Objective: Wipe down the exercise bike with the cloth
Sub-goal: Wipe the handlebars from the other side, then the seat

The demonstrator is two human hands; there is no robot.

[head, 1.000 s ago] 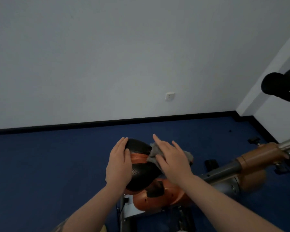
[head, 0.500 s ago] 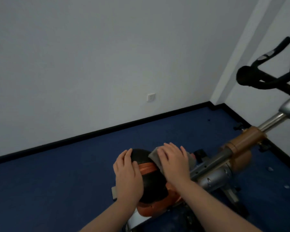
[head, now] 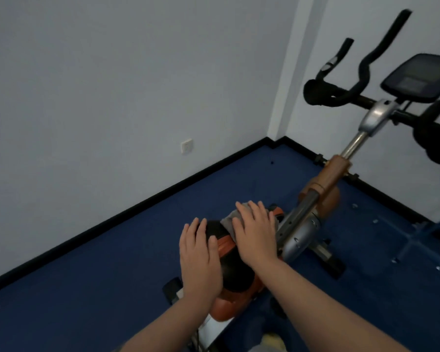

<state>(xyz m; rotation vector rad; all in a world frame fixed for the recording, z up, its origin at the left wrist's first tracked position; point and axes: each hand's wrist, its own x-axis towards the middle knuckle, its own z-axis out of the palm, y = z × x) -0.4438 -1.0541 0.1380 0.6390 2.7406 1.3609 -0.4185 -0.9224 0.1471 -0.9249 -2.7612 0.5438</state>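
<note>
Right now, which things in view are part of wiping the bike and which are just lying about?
In the job: grey cloth, bike saddle, right hand pressing the cloth, left hand resting on the saddle, handlebars, console.

Just there: wall socket, blue floor.

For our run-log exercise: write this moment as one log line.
step: wiping saddle | right hand: flat on cloth | left hand: steadying saddle | handlebars: untouched

Right hand (head: 254,237) presses cloth (head: 229,222) on saddle (head: 235,273); left hand (head: 200,260) rests alongside
</note>
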